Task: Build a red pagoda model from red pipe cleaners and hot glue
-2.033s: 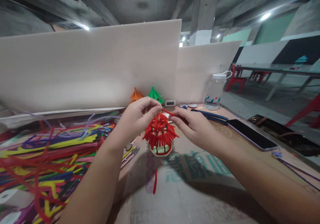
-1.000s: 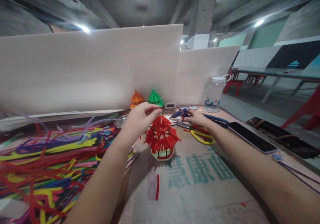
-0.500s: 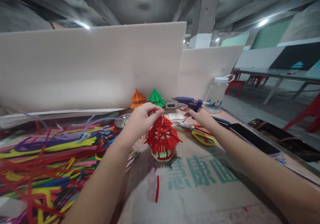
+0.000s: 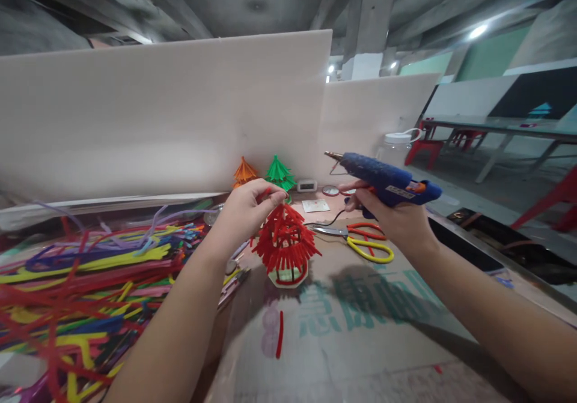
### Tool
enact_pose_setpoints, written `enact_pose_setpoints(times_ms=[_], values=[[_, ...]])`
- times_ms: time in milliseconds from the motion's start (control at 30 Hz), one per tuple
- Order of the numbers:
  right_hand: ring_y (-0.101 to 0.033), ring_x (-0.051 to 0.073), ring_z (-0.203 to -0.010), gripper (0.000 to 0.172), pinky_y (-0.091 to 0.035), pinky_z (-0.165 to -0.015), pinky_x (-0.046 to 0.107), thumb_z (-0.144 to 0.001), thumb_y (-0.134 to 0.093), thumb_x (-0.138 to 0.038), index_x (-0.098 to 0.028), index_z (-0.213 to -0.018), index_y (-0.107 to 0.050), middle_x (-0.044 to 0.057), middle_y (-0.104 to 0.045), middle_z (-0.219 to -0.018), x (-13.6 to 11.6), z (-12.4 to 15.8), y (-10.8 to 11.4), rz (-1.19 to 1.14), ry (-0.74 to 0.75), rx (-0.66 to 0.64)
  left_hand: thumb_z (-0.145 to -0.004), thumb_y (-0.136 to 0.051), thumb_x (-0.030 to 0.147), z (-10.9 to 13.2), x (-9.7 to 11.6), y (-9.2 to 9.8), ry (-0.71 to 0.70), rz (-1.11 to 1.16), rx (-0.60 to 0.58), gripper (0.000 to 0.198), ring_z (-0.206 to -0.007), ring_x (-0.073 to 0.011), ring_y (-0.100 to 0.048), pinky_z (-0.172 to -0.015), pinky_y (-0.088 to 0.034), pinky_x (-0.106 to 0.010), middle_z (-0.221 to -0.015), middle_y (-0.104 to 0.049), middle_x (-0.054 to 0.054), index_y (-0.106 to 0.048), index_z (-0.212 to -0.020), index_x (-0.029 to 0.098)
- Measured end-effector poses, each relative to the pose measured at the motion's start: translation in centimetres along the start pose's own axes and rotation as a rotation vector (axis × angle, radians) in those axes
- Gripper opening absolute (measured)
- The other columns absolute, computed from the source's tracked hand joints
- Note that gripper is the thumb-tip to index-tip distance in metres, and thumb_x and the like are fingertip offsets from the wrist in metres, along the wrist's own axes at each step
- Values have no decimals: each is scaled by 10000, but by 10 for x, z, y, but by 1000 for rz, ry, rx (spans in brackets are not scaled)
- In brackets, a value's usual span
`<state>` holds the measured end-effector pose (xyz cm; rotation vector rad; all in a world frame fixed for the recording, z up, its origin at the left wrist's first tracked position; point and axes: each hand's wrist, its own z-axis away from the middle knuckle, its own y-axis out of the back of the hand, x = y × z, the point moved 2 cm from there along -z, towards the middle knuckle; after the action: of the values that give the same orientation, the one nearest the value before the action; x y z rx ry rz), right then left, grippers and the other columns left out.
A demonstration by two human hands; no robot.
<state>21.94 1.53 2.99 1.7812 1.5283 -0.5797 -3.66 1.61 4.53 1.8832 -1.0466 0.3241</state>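
Your right hand (image 4: 403,221) grips the gun (image 4: 378,178). The upright tower (image 4: 287,242) stands at nine o'clock, pinched atop by your nearer left hand (image 4: 250,208).

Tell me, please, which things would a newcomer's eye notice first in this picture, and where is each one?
Probably the blue glue gun, raised in the right hand, right of centre. Next might come the red tiered model, standing near the middle with the left hand at its peak. The heap of bright coloured strips along the left side would likely draw the eye too.
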Motion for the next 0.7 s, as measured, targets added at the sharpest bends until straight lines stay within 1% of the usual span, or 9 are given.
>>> enact_pose_setpoints(times_ms=[67, 100, 200, 300, 400, 500, 600, 633, 700], values=[[-683, 162, -743, 176, -575, -786, 339, -901, -622, -377, -237, -939, -722, 41, -757, -994, -7, 2, 3, 7, 14, 6, -903, -600, 414, 1, 2, 0, 9, -19, 5, 268, -760, -177, -615, -686, -445, -281, -840, -711, -32, -731, -862, 184], [-689, 170, -763, 173, -578, -796, 342, -891, -633, -380, -239, -930, -724, 40, -758, -977, -9, 4, 2, 20, 13, -13, -900, -601, 415, 1, 3, 1, 13, -27, 4, 271, -734, -172, -605, -667, -439, -280, -826, -707, -30, -731, -856, 182], [-699, 193, -754, 199, -587, -740, 341, -858, -673, -407, -214, -880, -715, 53, -753, -874, -10, 10, -7, 48, -47, -109, -900, -599, 412, 2, 5, 3, 9, -37, -11, 271, -716, -167, -601, -655, -434, -278, -801, -698, -23, -731, -847, 180], [-699, 205, -752, 223, -584, -697, 341, -838, -702, -421, -205, -895, -699, 63, -744, -881, -4, 13, -16, 124, -78, -191, -899, -603, 401, 3, 6, 6, 5, -41, -22, 258, -736, -167, -610, -677, -444, -278, -803, -699, -18, -732, -851, 183], [-683, 226, -761, 239, -572, -681, 361, -827, -719, -453, -230, -908, -693, 61, -725, -858, 1, 11, -15, 213, -14, -254, -894, -614, 391, 4, 7, 8, 14, -39, -22, 236, -745, -163, -615, -689, -451, -277, -837, -710, -16, -736, -873, 189], [-661, 234, -737, 259, -557, -684, 374, -811, -733, -498, -255, -890, -689, 50, -693, -787, 3, 8, -10, 244, 46, -322, -889, -624, 371, 3, 6, 8, -4, -40, -20, 213, -779, -165, -624, -726, -455, -283, -859, -718, -16, -737, -863, 192], [-651, 233, -723, 350, -540, -699, 376, -803, -712, -565, -251, -958, -688, 45, -692, -798, 3, 6, -9, 258, 75, -367, -889, -626, 373, 2, 5, 7, -4, -41, -20, 215, -773, -164, -622, -727, -451, -284, -843, -716, -13, -736, -851, 193], [-644, 229, -714, 381, -527, -688, 368, -804, -695, -591, -240, -951, -686, 48, -689, -804, 3, 6, -11, 277, 92, -369, -889, -626, 376, 2, 4, 7, 0, -39, -19, 217, -773, -165, -622, -723, -451, -284, -839, -715, -13, -736, -851, 193], [-610, 205, -666, 413, -479, -632, 332, -803, -673, -626, -215, -842, -669, 48, -663, -776, 3, 6, -15, 348, 120, -350, -890, -623, 381, 2, 4, 7, 5, -36, -17, 220, -778, -167, -623, -717, -453, -283, -835, -714, -13, -735, -851, 196]])
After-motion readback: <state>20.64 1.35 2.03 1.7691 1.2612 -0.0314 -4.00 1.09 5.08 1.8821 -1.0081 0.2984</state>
